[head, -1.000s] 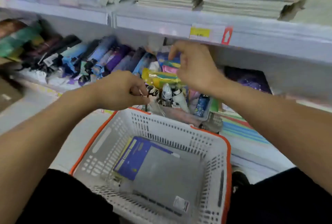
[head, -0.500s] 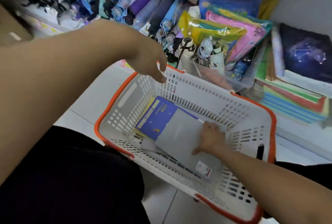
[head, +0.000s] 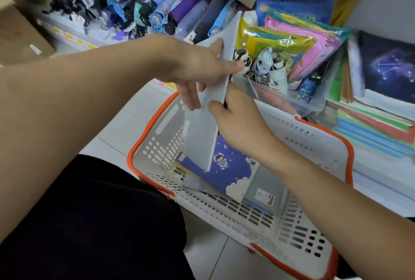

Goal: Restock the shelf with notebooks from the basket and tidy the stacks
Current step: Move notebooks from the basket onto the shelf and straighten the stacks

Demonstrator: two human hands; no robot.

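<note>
A white basket (head: 298,136) with an orange rim sits on the floor in front of me. Above it both hands hold a thin grey notebook (head: 202,127) nearly upright. My left hand (head: 202,71) grips its upper part, thumb on the right face and fingers on the left face. My right hand (head: 238,120) pinches its right edge lower down. Inside the basket lie a blue notebook with an astronaut picture (head: 226,167) and another grey notebook (head: 265,190) with a price label.
The low shelf behind the basket holds folded umbrellas (head: 179,8), colourful plastic pouches (head: 298,39), a clear bin of small items (head: 280,86), a starry dark notebook (head: 388,66) and stacked coloured folders (head: 370,131). A cardboard box (head: 15,32) stands at the left. My dark-clothed knee (head: 94,219) is beside the basket.
My right hand has lifted the grey notebook out of the basket and tilted it upright. My left hand has come in and taken hold of its upper part. The astronaut notebook is now uncovered.
</note>
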